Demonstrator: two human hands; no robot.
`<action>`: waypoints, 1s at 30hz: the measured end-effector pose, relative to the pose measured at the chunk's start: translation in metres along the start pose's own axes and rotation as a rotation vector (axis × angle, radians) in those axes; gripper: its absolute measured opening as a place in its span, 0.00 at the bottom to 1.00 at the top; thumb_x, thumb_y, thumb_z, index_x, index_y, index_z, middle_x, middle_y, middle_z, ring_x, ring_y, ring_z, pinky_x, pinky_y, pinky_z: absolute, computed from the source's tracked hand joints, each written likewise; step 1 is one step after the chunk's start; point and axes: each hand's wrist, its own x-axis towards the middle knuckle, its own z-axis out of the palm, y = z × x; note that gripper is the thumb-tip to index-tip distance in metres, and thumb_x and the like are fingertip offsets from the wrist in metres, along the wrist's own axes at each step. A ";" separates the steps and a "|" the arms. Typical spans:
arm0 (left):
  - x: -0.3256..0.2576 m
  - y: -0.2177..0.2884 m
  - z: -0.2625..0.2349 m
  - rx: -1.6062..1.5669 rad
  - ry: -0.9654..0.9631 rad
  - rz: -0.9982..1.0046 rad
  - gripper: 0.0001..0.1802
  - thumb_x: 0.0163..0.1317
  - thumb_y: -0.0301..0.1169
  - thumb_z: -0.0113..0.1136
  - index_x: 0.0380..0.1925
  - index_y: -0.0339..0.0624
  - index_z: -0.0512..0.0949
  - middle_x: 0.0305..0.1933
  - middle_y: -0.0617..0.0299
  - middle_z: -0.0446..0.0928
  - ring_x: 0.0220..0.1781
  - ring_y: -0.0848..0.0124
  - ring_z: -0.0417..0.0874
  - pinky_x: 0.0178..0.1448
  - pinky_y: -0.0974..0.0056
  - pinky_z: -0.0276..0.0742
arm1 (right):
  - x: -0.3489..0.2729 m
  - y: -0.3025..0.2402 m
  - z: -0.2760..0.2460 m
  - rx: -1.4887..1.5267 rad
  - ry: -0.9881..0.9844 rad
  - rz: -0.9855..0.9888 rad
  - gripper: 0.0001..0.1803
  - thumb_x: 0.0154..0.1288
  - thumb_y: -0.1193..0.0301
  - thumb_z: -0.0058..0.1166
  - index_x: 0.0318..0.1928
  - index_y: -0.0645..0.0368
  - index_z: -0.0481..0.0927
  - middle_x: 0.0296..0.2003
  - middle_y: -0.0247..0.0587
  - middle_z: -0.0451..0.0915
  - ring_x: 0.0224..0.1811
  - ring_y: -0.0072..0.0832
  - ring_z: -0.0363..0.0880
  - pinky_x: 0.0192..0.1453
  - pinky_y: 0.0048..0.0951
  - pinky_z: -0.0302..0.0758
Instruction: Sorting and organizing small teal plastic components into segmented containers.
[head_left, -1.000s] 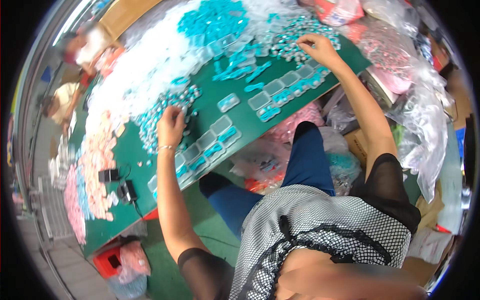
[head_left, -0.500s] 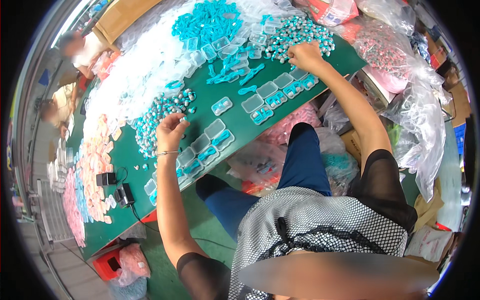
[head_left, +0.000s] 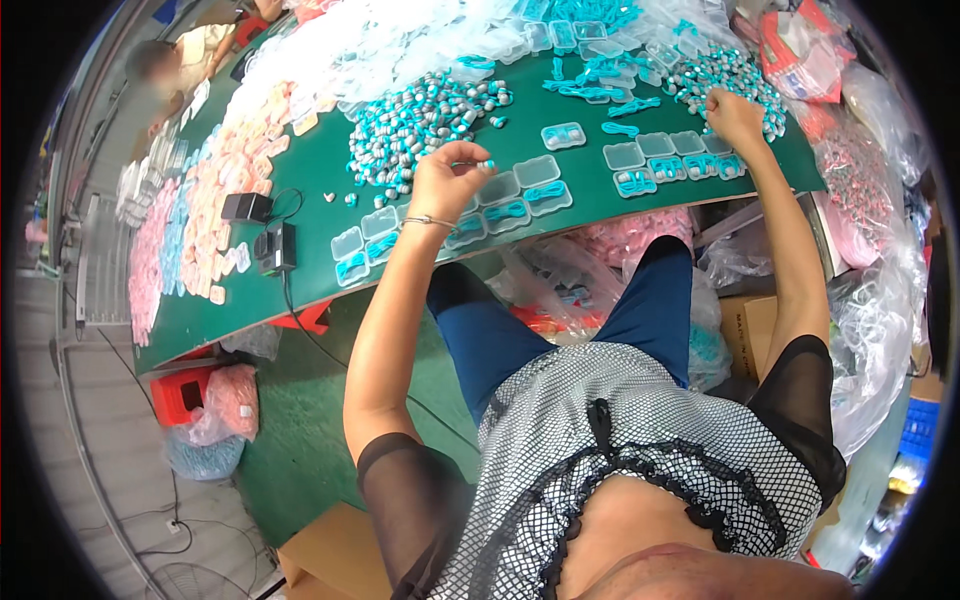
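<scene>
My left hand point(head_left: 448, 182) hovers over the green table point(head_left: 310, 270), pinching a small teal and grey piece point(head_left: 485, 164) between fingertips, just below a heap of teal and grey pieces point(head_left: 420, 118). Under it lies a row of small clear plastic cases point(head_left: 520, 190), some with teal cables inside. My right hand point(head_left: 735, 112) reaches into a second heap of teal and grey pieces point(head_left: 730, 75), fingers curled; whether it holds one is hidden. Another row of clear cases point(head_left: 665, 160) lies just below that hand.
Piles of empty clear cases point(head_left: 400, 45) and teal cables point(head_left: 600, 70) lie farther back. Pink and orange packets point(head_left: 215, 190) cover the table's left. Black chargers with a cord point(head_left: 270, 245) sit near the front edge. Another person point(head_left: 180, 60) sits at the far left. Plastic bags point(head_left: 870, 270) crowd my right.
The view has shifted so the table sits more level. My left hand has lifted off the heap with a small piece pinched. My right hand stays at the right heap.
</scene>
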 end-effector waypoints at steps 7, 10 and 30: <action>-0.021 -0.012 0.026 0.125 0.036 0.143 0.06 0.56 0.19 0.62 0.35 0.35 0.79 0.33 0.64 0.81 0.37 0.78 0.82 0.41 0.74 0.77 | -0.001 -0.012 0.009 0.118 0.062 -0.005 0.09 0.54 0.66 0.53 0.36 0.45 0.83 0.33 0.33 0.84 0.39 0.36 0.82 0.43 0.45 0.72; -0.026 -0.012 0.038 0.116 0.032 0.183 0.06 0.54 0.18 0.63 0.32 0.36 0.80 0.34 0.64 0.82 0.37 0.78 0.82 0.41 0.72 0.78 | -0.010 -0.028 0.008 0.327 0.165 -0.024 0.08 0.55 0.68 0.56 0.36 0.50 0.83 0.32 0.34 0.83 0.37 0.32 0.82 0.42 0.36 0.75; -0.024 -0.017 0.053 0.574 -0.004 0.558 0.06 0.45 0.22 0.65 0.24 0.44 0.80 0.30 0.60 0.81 0.34 0.58 0.79 0.40 0.58 0.75 | -0.101 -0.187 -0.003 0.528 0.154 -0.574 0.06 0.53 0.69 0.59 0.34 0.49 0.80 0.30 0.27 0.80 0.37 0.28 0.76 0.52 0.41 0.60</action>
